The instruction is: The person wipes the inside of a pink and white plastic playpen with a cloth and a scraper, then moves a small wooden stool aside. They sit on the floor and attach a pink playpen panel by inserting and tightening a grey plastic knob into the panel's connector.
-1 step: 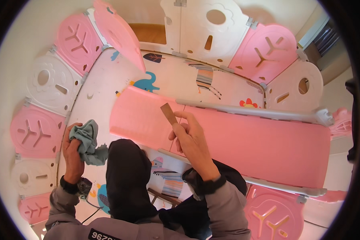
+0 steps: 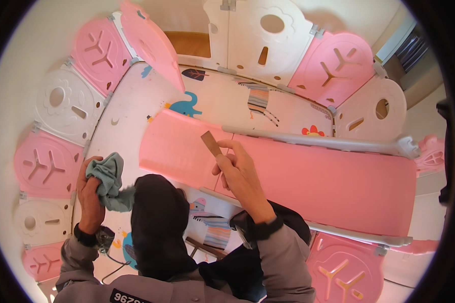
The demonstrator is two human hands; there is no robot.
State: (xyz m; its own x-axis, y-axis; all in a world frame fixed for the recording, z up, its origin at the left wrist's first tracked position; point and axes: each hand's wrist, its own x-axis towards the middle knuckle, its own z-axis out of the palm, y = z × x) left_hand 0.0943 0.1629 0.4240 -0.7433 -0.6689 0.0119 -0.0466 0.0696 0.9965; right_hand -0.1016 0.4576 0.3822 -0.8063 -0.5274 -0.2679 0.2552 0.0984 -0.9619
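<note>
1. Holding a small flat brown scraper-like strip (image 2: 211, 143), my right hand (image 2: 240, 174) has its fingers closed around the lower end, thumb side up; the free end sticks up and to the left.
2. I see the strip's tip over the pink panel (image 2: 313, 177), the long slab lying across the middle of the view; I can't tell whether the tip actually touches it.
3. Right hand sits on the left half of the pink panel, near its front edge, with the wrist and grey sleeve (image 2: 283, 257) coming off the near side.
4. Left hand (image 2: 88, 194) is well left of the pink panel, fist closed on a bunched teal cloth (image 2: 108, 182); the cloth bulges out above and to the right of the fingers.
5. Cloth hangs just off the panel's left end, apart from it.
6. A grey-white rail (image 2: 328, 144) runs along the panel's far edge, another along its near edge.
7. Under and behind the panel is a play mat (image 2: 227, 101) with animal pictures: a blue elephant and a striped zebra on the far side.
8. Pink and white fence panels (image 2: 333, 70) ring the mat all round the pink panel.
9. Dark clothing (image 2: 159, 222) sits between my two hands, just near of the panel's left end.
</note>
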